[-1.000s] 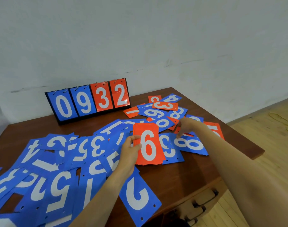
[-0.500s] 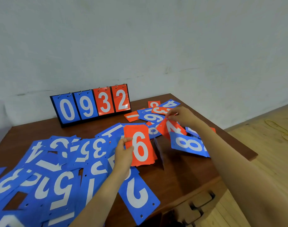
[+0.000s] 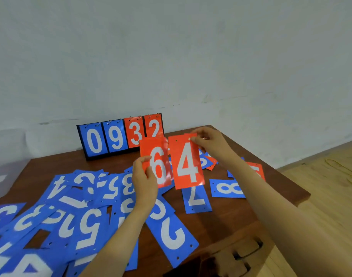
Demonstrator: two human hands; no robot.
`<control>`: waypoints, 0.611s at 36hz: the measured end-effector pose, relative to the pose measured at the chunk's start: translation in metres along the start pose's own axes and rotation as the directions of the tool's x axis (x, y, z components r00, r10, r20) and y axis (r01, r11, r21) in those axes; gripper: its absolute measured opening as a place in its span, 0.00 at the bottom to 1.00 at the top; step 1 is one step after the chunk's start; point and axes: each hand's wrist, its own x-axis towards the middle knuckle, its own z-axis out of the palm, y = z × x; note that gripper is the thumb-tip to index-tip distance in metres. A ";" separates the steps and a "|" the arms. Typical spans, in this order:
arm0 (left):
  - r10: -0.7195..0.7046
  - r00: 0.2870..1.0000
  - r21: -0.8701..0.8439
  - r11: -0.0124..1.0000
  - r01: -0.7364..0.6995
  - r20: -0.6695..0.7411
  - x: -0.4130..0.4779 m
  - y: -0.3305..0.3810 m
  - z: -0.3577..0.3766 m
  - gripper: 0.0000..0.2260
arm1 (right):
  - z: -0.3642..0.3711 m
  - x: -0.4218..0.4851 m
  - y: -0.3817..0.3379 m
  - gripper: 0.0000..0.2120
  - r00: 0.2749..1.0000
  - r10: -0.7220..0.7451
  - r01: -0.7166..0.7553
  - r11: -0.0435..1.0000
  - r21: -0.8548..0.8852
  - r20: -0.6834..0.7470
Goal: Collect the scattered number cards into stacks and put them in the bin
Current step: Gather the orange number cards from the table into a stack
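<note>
Number cards: left hand grips the red 6 stack, right hand pinches the red 4 card above the counter.

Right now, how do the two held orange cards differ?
The left hand grips the 6 card by its side; the right hand pinches the 4 card at its top. The 4 card overlaps the 6 card's right edge. Both are orange with white digits.

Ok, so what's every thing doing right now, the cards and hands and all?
Left hand: grips red 6 card, held above the table.
Right hand: pinches top of red 4 card, overlapping the 6.
Blue cards: scattered on table.
Scoreboard: upright, showing 0932.
</note>
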 end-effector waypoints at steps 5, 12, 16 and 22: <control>-0.176 0.972 -0.204 0.957 0.206 0.155 0.001 0.011 -0.001 0.13 | 0.015 -0.008 0.009 0.03 0.997 0.065 -0.065 0.998 -0.006 0.031; -0.319 0.910 -0.255 0.887 0.386 0.265 -0.011 0.017 0.011 0.06 | 0.028 -0.010 0.022 0.08 0.996 0.086 -0.089 0.993 -0.079 -0.034; -0.322 0.894 -0.210 0.894 0.395 0.311 -0.015 0.015 0.022 0.08 | 0.021 -0.012 0.033 0.09 0.992 0.081 -0.089 0.992 -0.090 -0.094; -0.382 0.850 -0.102 0.890 0.444 0.364 -0.019 0.008 0.049 0.10 | -0.012 -0.010 0.073 0.12 0.971 0.079 -0.140 0.953 -0.270 -0.225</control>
